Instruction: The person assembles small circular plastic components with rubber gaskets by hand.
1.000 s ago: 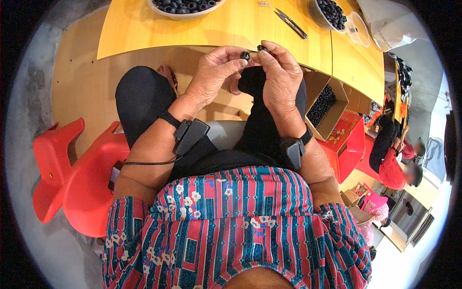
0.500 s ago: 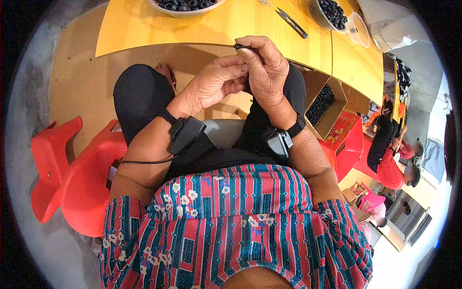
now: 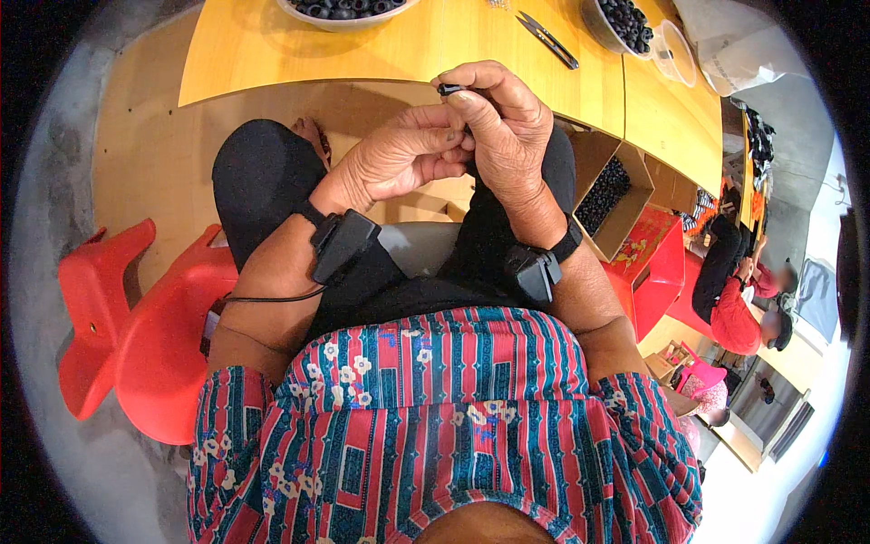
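From where I stand, the seated person has both hands together at the near edge of the yellow table (image 3: 408, 59). The right hand (image 3: 510, 127) pinches a small black piece (image 3: 449, 90) between thumb and forefinger, its end poking out at ten o'clock from that hand. The left hand (image 3: 403, 154) sits just beside it, at eight o'clock from the right, thumb and fingers drawn together so the tips meet near the right hand's lower fingers; I can't tell whether anything is caught between them.

Taking the joined hands as the centre of the dial, a pale bowl (image 3: 355, 24) of black rings stands between ten and eleven o'clock. Dark-handled snips (image 3: 548, 41) lie between one and two. At two there's a bowl (image 3: 598, 33) heaped with black pieces, and just beyond it a clear plastic container (image 3: 675, 54). Down at four, beside the knee, a cardboard box (image 3: 634, 222) holds many more small black pieces. Red chairs (image 3: 177, 340) stand at eight.
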A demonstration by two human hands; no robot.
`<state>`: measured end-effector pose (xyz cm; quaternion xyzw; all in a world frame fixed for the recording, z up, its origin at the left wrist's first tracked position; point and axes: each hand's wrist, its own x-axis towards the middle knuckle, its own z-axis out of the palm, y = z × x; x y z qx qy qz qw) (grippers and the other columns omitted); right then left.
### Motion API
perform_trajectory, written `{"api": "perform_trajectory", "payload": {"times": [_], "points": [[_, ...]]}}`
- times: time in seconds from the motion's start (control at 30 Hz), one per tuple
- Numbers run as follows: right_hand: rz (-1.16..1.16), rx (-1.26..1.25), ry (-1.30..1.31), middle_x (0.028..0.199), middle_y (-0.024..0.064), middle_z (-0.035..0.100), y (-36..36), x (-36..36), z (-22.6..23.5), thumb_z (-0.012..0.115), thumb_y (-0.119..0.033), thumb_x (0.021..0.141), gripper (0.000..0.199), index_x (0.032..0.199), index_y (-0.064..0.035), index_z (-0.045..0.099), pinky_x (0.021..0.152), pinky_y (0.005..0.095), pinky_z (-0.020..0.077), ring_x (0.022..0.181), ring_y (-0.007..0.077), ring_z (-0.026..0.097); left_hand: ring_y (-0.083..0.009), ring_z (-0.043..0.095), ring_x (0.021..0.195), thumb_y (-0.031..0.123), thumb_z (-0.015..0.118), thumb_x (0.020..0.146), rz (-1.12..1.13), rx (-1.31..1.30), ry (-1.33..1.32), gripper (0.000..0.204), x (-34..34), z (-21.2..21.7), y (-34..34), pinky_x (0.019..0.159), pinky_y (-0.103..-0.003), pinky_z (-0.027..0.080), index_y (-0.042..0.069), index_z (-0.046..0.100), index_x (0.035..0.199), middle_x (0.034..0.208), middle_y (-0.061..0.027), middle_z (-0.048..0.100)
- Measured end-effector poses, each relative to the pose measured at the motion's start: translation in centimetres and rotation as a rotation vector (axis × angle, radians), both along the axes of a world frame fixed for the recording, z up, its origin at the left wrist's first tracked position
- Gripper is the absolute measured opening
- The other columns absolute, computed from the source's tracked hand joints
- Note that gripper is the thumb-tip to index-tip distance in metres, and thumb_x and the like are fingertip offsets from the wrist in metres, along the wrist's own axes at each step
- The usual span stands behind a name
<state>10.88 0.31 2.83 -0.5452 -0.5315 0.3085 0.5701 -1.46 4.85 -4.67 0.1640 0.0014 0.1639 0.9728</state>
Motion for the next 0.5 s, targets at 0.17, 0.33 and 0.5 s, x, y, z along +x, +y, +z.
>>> {"api": "perform_trajectory", "payload": {"times": [0.17,0.33,0.5], "points": [[0.135,0.069,-0.109,0.09,0.0082,0.061,-0.1,0.2,0.5,0.055,0.005,0.08,0.013,0.091,0.002,0.062,0.063,0.0189,0.0448,0.069,0.0069,0.054,-0.0125,0.06,0.084,0.012,0.059,0.085,-0.01,-0.046,0.003,0.018,-0.2,0.2,-0.2,0.075,-0.026,0.055,0.003,0.059,0.101,0.092,-0.0043,0.06],[0.196,0.062,-0.154,0.089,0.0088,0.061,0.1,0.5,1.0,0.056,0.005,0.078,0.012,0.087,0.0015,0.062,0.074,0.0226,0.0453,0.083,0.0131,0.057,-0.0149,0.061,0.089,0.009,0.06,0.084,-0.026,-0.08,-0.027,0.018,-0.3,0.1,-0.1,0.075,-0.026,0.054,0.003,0.06,0.101,0.096,-0.0063,0.061],[0.218,0.028,-0.153,0.09,0.0084,0.061,0.2,0.8,0.8,0.057,0.004,0.077,0.01,0.085,0.0011,0.063,0.076,0.0235,0.0451,0.085,0.0142,0.057,-0.0153,0.062,0.089,0.008,0.059,0.085,0.046,-0.096,0.044,0.017,0.1,0.4,-0.4,0.075,-0.026,0.054,0.004,0.06,0.101,0.095,-0.0061,0.062]]}}
